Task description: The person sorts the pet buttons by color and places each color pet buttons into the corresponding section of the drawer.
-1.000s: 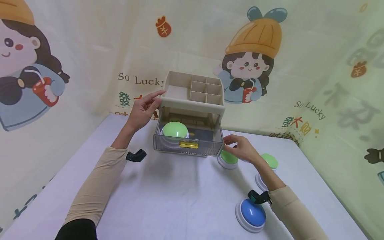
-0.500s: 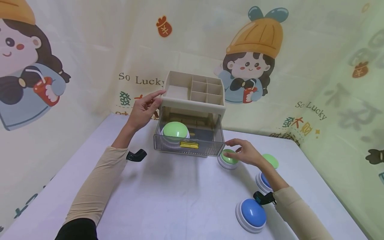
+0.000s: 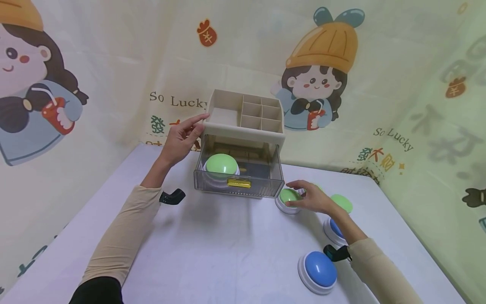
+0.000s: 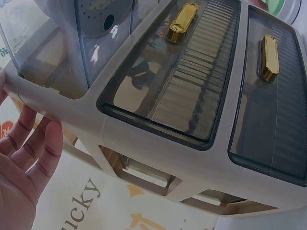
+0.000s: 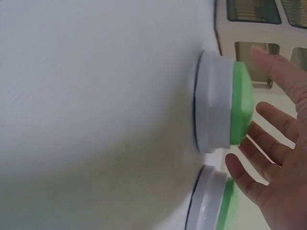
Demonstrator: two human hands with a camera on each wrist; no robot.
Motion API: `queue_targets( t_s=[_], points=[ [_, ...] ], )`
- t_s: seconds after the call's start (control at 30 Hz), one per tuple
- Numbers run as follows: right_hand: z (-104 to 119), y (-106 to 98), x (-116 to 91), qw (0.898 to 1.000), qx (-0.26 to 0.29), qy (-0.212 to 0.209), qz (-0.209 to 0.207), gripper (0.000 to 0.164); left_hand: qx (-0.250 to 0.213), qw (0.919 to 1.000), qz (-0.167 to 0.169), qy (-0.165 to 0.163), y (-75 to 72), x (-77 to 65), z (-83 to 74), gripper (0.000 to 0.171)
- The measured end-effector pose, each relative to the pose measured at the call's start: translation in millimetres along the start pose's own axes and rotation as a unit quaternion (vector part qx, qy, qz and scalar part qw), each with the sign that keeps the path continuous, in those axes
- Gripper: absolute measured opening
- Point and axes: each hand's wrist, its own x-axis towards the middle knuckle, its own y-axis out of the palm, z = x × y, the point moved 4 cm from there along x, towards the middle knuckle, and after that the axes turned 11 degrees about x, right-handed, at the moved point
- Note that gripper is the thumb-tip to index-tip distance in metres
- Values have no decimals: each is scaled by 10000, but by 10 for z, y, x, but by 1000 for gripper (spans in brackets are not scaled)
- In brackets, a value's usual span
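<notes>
A cream drawer organizer (image 3: 243,133) stands at the back of the white table, its clear upper drawer (image 3: 262,185) pulled out. Inside that drawer, at its left, sits a green push button (image 3: 221,164) on a white base. My left hand (image 3: 179,141) rests its fingers on the organizer's upper left edge; the left wrist view shows the fingertips at the cream frame (image 4: 139,139). Right of the drawer, my right hand (image 3: 313,197) hovers with spread fingers over another green push button (image 3: 289,196). In the right wrist view, thumb and fingers stand about its green dome (image 5: 242,103), apparently without gripping.
A blue push button (image 3: 320,269) stands at the front right. Behind it are another blue button (image 3: 336,229), partly under my right forearm, and a green one (image 3: 341,203). The organizer's top holds divided compartments (image 3: 262,112). A printed cloth (image 3: 243,55) hangs behind.
My right hand has moved from the drawer's right front corner, rightward and down, to the green push button beside it. My left hand and the drawer look the same.
</notes>
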Motion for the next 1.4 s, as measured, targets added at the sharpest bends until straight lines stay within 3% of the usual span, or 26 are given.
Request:
queue_targets(
  t_s=[0.2,0.73,0.9,1.17,1.4],
  points=[
    [-75,56,-26,9997,-17,38,250,78,3,10000,22,32,3,5,5,39],
    [-120,59,-44,9999,70,-116,9,78,-38,10000,24,50,6,-1,19,39],
    [-134,-38,-49,9969,747,67,-242,73,-55,10000,21,48,3,1,17,39],
    [-110,-174,-78,9800,1854,351,-637,71,-70,9999,9,79,1,-6,16,39],
    [-75,-223,-93,9681,2333,314,-863,70,-128,9999,25,99,7,4,24,38]
  ],
)
